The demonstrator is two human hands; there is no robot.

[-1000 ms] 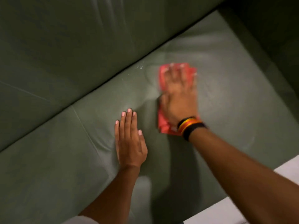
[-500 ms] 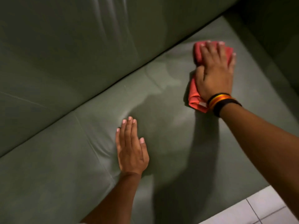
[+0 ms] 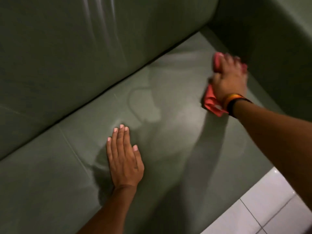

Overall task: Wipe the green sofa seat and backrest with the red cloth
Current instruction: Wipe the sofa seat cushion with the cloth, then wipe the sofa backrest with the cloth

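The green sofa seat [image 3: 168,149] runs diagonally across the view, with the backrest [image 3: 84,48] rising above it at the upper left. My right hand [image 3: 229,80] presses the red cloth [image 3: 211,102] flat on the seat near the far right corner, close to the armrest; the cloth shows under the palm and past the fingertips, blurred by motion. My left hand [image 3: 124,156] lies flat on the seat cushion, fingers together, holding nothing. A damp smear marks the seat between the two hands.
The green armrest [image 3: 270,48] closes off the seat at the upper right. White floor tiles [image 3: 261,208] show past the seat's front edge at the lower right. A seam [image 3: 72,147] crosses the cushion left of my left hand.
My right hand has slid the red cloth along the seat to the right and away, from mid-cushion toward the armrest corner. My left hand has stayed planted on the cushion.
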